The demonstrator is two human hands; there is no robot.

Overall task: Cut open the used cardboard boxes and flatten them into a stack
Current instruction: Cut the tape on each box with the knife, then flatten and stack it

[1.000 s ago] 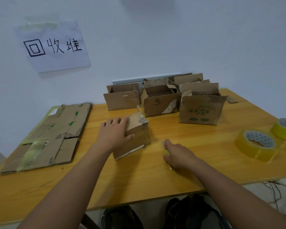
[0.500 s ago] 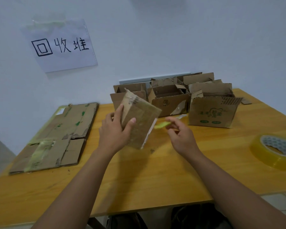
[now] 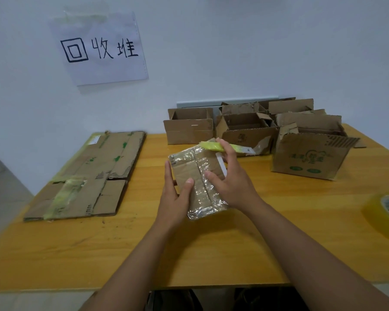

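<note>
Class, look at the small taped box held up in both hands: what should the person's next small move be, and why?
Probably lower the yellow knife in the right hand onto the taped seam. The small box, gripped by the left hand, remains sealed under clear tape.

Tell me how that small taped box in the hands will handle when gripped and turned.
The small taped box is probably light: the left hand props it with little effort. Glossy tape covers it, so it may be slippery. Its faces look flat and uncrushed, so likely fairly stiff.
</note>
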